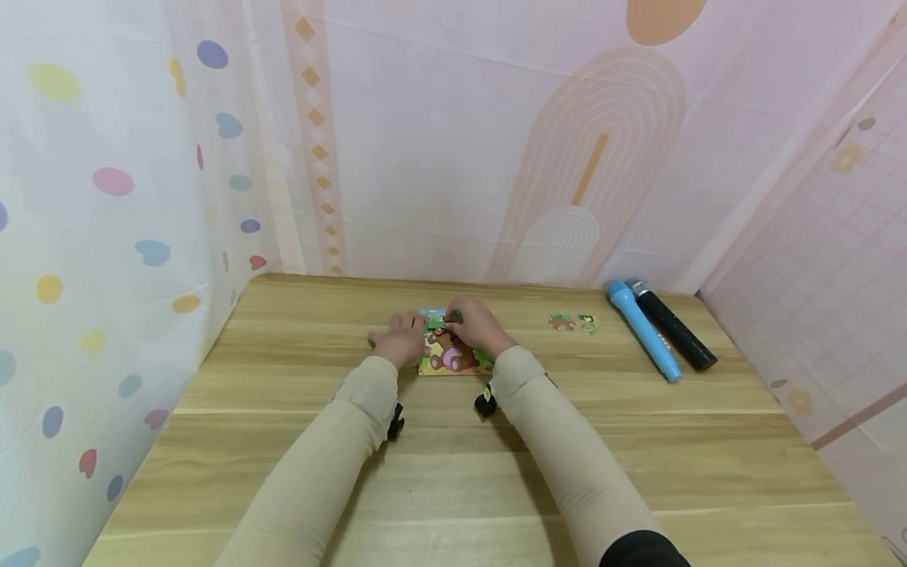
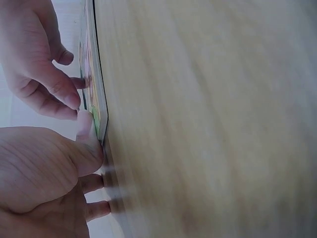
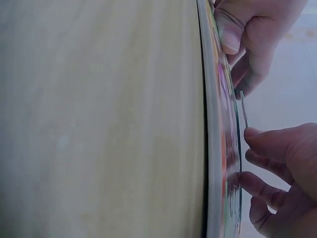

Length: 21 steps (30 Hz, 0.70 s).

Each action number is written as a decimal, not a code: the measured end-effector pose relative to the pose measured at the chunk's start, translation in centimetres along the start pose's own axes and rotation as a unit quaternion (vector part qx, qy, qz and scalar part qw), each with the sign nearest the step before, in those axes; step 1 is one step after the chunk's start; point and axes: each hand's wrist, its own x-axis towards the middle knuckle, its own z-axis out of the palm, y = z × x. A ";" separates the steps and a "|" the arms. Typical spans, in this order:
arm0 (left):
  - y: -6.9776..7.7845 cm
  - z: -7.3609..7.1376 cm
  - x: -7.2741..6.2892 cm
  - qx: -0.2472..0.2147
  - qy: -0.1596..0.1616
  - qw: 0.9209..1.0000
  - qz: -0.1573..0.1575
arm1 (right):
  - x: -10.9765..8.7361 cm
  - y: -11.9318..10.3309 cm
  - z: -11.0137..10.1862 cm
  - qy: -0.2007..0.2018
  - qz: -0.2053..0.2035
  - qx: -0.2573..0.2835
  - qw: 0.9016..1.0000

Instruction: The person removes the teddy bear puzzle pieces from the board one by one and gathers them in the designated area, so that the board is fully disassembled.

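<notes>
A bear jigsaw puzzle board (image 1: 434,366) lies flat on the table, with a brown bear on its picture. At its left edge rests my left hand (image 1: 400,340), fingers extended; in the left wrist view the thumb (image 2: 85,124) touches the board's edge. My right hand (image 1: 478,325) is over the board's upper part. Between its thumb and fingers it pinches a thin puzzle piece (image 3: 244,110), tilted up from the board in the right wrist view. A green piece (image 1: 435,321) shows between the hands. The right hand hides part of the board.
Loose puzzle pieces (image 1: 562,322) lie on the table to the right of the board. Farther right are a blue toy microphone (image 1: 645,331) and a black microphone (image 1: 676,329), side by side. A patterned curtain (image 1: 425,157) hangs behind the wooden table (image 1: 439,480).
</notes>
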 end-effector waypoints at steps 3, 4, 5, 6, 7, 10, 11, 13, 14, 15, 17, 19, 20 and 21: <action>0.0 -0.1 -0.2 0.002 0.002 1.000 0.003 | -0.2 0.2 -0.1 0.003 -0.004 -0.001 1.000; 0.1 -0.1 -0.3 0.002 0.003 1.000 0.003 | -0.2 0.2 -0.2 0.003 -0.005 -0.002 1.000; 0.0 -0.1 -0.3 0.001 0.002 1.000 0.003 | -0.3 0.3 -0.3 0.003 -0.005 -0.002 1.000; 0.0 -0.1 -0.3 0.001 0.003 1.000 0.003 | -0.4 0.3 -0.3 0.003 -0.005 -0.002 1.000; 0.0 -0.1 -0.3 0.002 0.003 1.000 0.004 | -0.4 0.4 -0.4 0.003 -0.005 -0.002 1.000; 0.0 -0.1 -0.4 -0.001 0.002 1.000 0.004 | -0.6 0.7 -0.7 0.000 0.003 0.003 1.000; 0.0 -0.1 -0.4 -0.002 0.001 1.000 0.004 | -0.7 0.9 -0.7 0.000 0.005 0.005 1.000; 0.1 -0.1 -0.5 -0.004 0.000 1.000 0.005 | -0.8 1.1 -0.9 -0.002 0.013 0.007 1.000; 0.1 -0.1 -0.5 -0.005 0.001 1.000 0.005 | -0.8 1.2 -0.9 -0.002 0.017 0.009 1.000; 0.1 -0.1 -0.5 -0.005 0.001 1.000 0.004 | -0.9 1.3 -1.0 -0.003 0.021 0.013 1.000; 0.1 -0.1 -0.4 -0.003 0.002 1.000 0.005 | -1.0 1.6 -1.2 -0.001 0.028 0.021 0.999; 0.1 -0.1 -0.4 -0.001 0.002 1.000 0.004 | -1.1 1.9 -1.4 0.001 0.031 0.022 0.999; 0.0 0.0 -0.3 0.000 0.003 1.000 0.004 | -1.2 2.0 -1.4 0.002 0.031 0.025 0.999; 0.0 0.0 -0.3 0.000 0.003 1.000 0.003 | -1.2 2.1 -1.5 0.003 0.031 0.025 0.999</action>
